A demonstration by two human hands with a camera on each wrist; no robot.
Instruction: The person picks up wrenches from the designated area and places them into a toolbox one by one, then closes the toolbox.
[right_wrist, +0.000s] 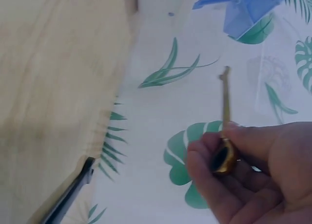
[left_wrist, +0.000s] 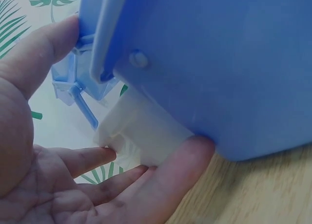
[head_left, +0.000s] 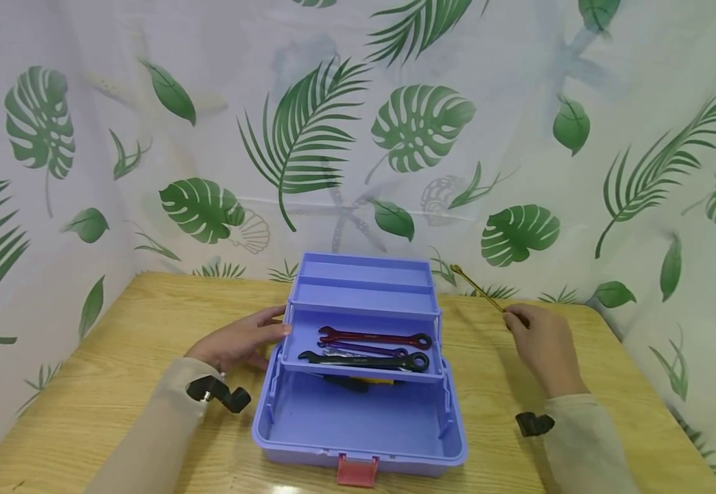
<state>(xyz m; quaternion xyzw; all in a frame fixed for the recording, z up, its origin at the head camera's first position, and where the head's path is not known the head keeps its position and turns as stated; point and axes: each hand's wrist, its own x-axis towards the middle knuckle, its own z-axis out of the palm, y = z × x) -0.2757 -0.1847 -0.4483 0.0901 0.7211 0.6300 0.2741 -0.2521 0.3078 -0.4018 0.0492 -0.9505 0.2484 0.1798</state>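
Note:
In the head view, a blue toolbox [head_left: 358,415] stands with its tiered trays raised. My left hand [head_left: 241,339] is at its left side; in the left wrist view its thumb touches the tray's edge and the other fingers [left_wrist: 183,173] extend along the box. Away to the right, my right hand [head_left: 543,346] holds up a gold wrench [head_left: 480,288] by one end, pinched between thumb and fingers. On the lower tray [head_left: 299,322] lie a red wrench [head_left: 370,337], a purple wrench [head_left: 364,349] and a black wrench [head_left: 364,361]. A silver piece between them is mostly hidden.
Partly covered by the tray, a black-and-yellow tool [head_left: 348,383] lies at the back of the box's base. A red latch [head_left: 356,472] hangs at the front. The wooden table [head_left: 148,329] ends at a leaf-patterned cloth [head_left: 333,171] behind.

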